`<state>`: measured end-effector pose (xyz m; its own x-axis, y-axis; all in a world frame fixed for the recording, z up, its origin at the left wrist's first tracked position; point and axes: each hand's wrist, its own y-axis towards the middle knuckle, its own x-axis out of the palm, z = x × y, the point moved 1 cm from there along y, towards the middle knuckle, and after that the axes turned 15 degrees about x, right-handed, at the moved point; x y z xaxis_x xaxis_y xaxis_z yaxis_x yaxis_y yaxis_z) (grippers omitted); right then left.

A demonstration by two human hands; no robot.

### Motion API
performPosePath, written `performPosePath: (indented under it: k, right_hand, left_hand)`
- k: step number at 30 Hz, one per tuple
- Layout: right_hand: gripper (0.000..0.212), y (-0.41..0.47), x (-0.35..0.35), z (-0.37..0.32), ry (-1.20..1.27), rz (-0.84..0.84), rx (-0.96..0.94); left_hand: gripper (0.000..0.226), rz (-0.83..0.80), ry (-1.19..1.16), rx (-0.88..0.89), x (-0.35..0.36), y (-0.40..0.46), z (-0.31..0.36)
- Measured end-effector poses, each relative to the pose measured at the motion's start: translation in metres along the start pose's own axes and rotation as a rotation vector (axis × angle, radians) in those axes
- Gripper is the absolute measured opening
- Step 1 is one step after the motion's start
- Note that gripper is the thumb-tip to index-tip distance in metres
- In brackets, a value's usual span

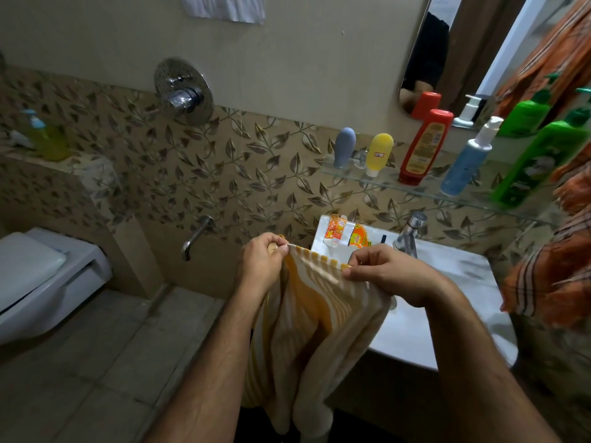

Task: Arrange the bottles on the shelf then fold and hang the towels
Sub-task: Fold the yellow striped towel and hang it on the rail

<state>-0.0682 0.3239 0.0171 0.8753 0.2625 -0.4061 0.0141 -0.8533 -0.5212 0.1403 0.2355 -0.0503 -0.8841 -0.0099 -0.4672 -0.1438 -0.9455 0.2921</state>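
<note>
Hanging between both hands, the yellow-striped towel drapes down in front of the sink. Left hand pinches its top edge at the left, right hand pinches it at the right. Five bottles stand on the glass shelf, far right.

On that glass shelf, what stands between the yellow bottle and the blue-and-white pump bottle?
In the head view, one thing: the red bottle, cap up, standing between the yellow bottle and the pump bottle on the glass shelf.

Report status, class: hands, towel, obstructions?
Left hand and right hand pinch striped towel by its top edge. Towel hangs unfolded beside sink. Nothing blocking.
</note>
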Motion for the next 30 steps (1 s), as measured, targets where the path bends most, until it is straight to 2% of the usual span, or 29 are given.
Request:
performPosePath:
  k: [3, 7, 10, 14, 17, 20, 23, 27, 30]
  right_hand:
    - [0.02, 0.009, 0.002, 0.0, 0.092, 0.162, -0.06]
    - [0.018, 0.026, 0.014, 0.001, 0.156, 0.392, -0.138]
    - [0.015, 0.037, 0.025, 0.0, 0.089, 0.463, -0.143]
    - [0.013, 0.042, 0.04, -0.007, -0.023, 0.365, -0.176]
    - [0.013, 0.042, 0.045, -0.01, -0.034, 0.292, -0.213]
    - [0.014, 0.038, 0.044, -0.009, -0.034, 0.276, -0.229]
    - [0.016, 0.035, 0.042, -0.008, -0.037, 0.291, -0.208]
    - [0.02, 0.03, 0.041, -0.007, -0.033, 0.259, -0.146]
    - [0.026, 0.023, 0.034, -0.006, -0.074, 0.253, -0.078]
  left_hand:
    - [0.011, -0.018, -0.065, -0.014, -0.001, -0.003, -0.004]
    - [0.041, -0.012, -0.249, -0.049, -0.003, -0.015, -0.01]
    - [0.048, -0.035, -0.307, -0.001, -0.004, -0.022, -0.009]
    - [0.051, -0.133, -0.421, 0.107, -0.003, -0.022, 0.003]
    - [0.049, -0.22, -0.423, 0.161, 0.001, -0.019, 0.01]
    - [0.026, -0.261, -0.397, 0.167, 0.002, -0.017, 0.011]
    - [0.007, -0.237, -0.337, 0.151, 0.005, -0.016, 0.012]
    - [0.006, -0.096, -0.126, 0.14, 0.011, -0.012, 0.016]
    - [0.007, -0.059, -0.055, 0.12, 0.01, -0.006, 0.016]
